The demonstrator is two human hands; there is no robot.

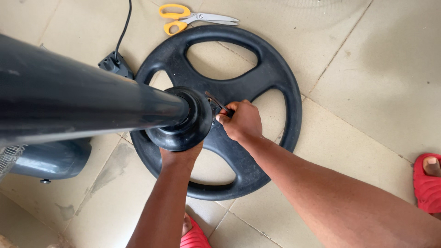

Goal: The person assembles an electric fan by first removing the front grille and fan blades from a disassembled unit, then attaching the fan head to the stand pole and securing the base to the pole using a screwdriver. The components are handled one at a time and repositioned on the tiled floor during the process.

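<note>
Looking down along the dark grey plastic fan pole [82, 98], I take its round black collar [183, 120] as my landmark. Just below the collar, my left hand [180, 156] is mostly hidden under it; whether its fingers are closed I cannot tell, though it seems to steady the joint. Just right of the collar, my right hand [241, 120] is curled tight, pinching a thin dark metal tool [217, 103] whose tip meets the collar, likely at a fastener. Beneath the collar lies the round black plastic spoked fan base [271, 78], flat on the beige tiled floor [376, 69]. Below it, red sandals [427, 186] frame the work. Beyond the collar, yellow-handled scissors [195, 17] rest by the rim, and a black cable [123, 32] trails up-left
</note>
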